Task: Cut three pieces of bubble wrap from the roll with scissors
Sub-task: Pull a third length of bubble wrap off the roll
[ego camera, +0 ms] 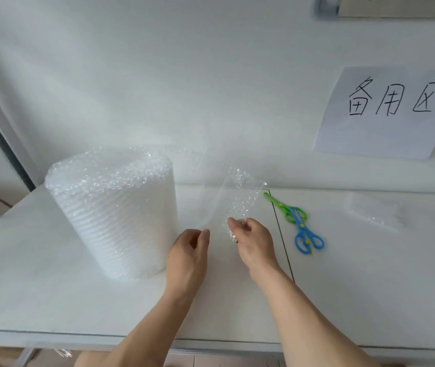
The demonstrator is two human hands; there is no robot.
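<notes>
Roll (113, 215) stands upright on table (52, 287), knobbly clear plastic. Both hands, left (188, 250) and right (253, 239), pinch its loose sheet (240, 197). Scissors (297, 221) point away.

Bubble wrap roll (113, 215) stood upright, centre-left; loose sheet (240, 197) raised beside it; scissors (297, 221) laid flat, centre-right

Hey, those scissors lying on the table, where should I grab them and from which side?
Take the scissors by the blue finger loops, the end nearest you, probably coming in with your right hand from the front right. They lie flat with the green tip pointing away toward the wall, so the loops face you. That hand pinches the loose bubble wrap sheet now; let go first.
</notes>
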